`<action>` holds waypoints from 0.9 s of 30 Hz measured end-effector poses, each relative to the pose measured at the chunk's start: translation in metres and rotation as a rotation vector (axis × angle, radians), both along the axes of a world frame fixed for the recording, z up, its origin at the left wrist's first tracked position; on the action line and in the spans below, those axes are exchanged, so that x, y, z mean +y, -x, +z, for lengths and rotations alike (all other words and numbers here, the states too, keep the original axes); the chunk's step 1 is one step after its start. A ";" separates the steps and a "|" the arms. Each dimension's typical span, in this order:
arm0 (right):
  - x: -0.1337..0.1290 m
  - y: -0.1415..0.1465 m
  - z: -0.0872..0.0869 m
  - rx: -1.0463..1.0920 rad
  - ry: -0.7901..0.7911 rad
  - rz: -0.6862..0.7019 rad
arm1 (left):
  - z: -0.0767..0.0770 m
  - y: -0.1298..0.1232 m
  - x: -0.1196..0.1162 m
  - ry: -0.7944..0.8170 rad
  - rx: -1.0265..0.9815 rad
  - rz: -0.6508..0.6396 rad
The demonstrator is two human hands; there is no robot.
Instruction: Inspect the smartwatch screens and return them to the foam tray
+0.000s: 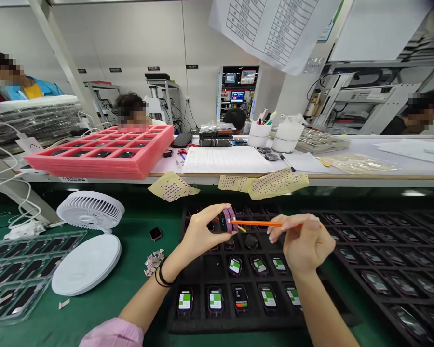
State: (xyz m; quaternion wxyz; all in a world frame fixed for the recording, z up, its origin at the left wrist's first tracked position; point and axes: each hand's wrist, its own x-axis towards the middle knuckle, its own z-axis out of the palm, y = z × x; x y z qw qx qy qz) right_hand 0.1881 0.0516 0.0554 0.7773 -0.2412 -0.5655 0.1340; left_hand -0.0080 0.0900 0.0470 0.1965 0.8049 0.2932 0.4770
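Observation:
My left hand [204, 229] is closed on a purple smartwatch [228, 220], thumb and fingers on its edges, its side facing right. Between the fingers of my right hand [305, 241] is a thin orange stick [256, 223], whose left tip meets the side of the watch. Below both hands lies a black foam tray [202, 330] with several watches in its pockets. Some of them have lit screens, such as a watch [215, 300] showing green and white. One dark watch [251, 241] sits in the tray between my hands.
Left of the tray are a single watch [155, 234], a pile of small labels [154, 262] and a white fan [88, 260]. A clear tray [21, 308] stands far left, another black tray [394, 255] at right. A shelf edge [210, 182] crosses ahead, bearing pink foam trays [141, 164].

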 end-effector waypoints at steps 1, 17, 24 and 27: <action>0.000 0.000 0.000 -0.013 0.003 -0.010 | -0.001 0.000 0.001 -0.002 0.001 0.001; 0.002 0.008 -0.007 -0.189 0.118 -0.081 | -0.001 -0.005 -0.005 -0.021 0.027 -0.028; 0.001 0.010 -0.010 -0.320 0.049 -0.130 | -0.003 -0.005 -0.005 -0.043 0.023 0.001; 0.001 0.010 -0.011 -0.358 0.014 -0.139 | -0.005 -0.006 -0.006 -0.081 0.012 0.012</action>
